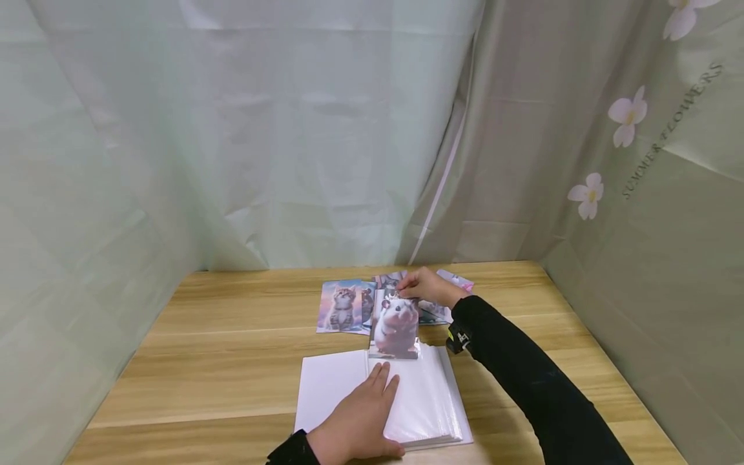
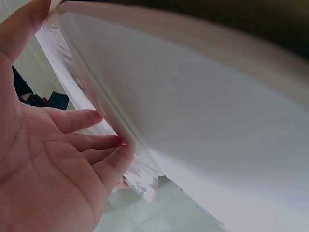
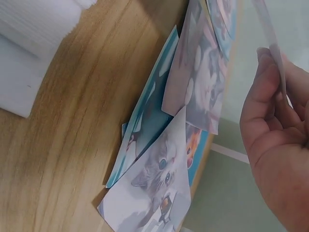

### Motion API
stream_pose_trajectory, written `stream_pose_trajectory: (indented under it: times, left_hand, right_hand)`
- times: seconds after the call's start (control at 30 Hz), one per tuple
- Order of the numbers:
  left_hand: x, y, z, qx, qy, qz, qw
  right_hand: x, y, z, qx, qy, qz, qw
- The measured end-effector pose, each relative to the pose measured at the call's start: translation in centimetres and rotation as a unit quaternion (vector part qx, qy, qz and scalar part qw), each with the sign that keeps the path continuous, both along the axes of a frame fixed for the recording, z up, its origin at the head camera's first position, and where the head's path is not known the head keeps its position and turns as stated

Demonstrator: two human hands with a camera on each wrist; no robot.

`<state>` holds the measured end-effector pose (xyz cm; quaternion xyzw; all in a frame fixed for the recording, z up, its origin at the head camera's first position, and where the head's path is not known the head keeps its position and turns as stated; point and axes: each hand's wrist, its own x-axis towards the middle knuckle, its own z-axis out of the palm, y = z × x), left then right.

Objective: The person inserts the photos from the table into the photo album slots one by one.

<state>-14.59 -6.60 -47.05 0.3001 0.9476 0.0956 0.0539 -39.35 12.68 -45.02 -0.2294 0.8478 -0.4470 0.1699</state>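
A white photo album (image 1: 328, 381) lies spread on the table, its stack of clear sleeve pages (image 1: 427, 400) on the right. My left hand (image 1: 357, 413) rests on the album near the fold, fingers extended; the left wrist view shows its fingertips (image 2: 118, 140) against a page edge. Above the top edge of the sleeve page, my right hand (image 1: 430, 287) pinches a picture card of a hamster (image 1: 396, 329) by its upper edge. In the right wrist view that card (image 3: 270, 38) appears edge-on between thumb and fingers. Whether its lower edge has entered the sleeve, I cannot tell.
Behind the album lie several loose picture cards, among them a kitten card (image 1: 341, 307) at left and overlapping cards at right, including a grey cat card (image 3: 157, 179). The wooden table (image 1: 221, 361) is bordered by hanging curtains (image 1: 320, 161) on three sides.
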Motion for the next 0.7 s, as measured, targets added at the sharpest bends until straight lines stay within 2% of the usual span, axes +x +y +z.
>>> stream_pose_trajectory:
  times: [0.2, 0.5, 0.7]
  left_hand:
    - [0.1, 0.0, -0.2, 0.009, 0.003, 0.002, 0.9999]
    - [0.0, 0.0, 0.1, 0.027, -0.021, 0.006, 0.9994]
    - [0.1, 0.0, 0.2, 0.029, -0.022, 0.012, 0.9993]
  right_hand:
    - [0.4, 0.0, 0.0, -0.008, -0.022, 0.003, 0.9997]
    - [1.1, -0.3, -0.3, 0.0, -0.054, 0.015, 0.9984]
    - [1.2, -0.3, -0.6, 0.008, -0.074, 0.024, 0.9969]
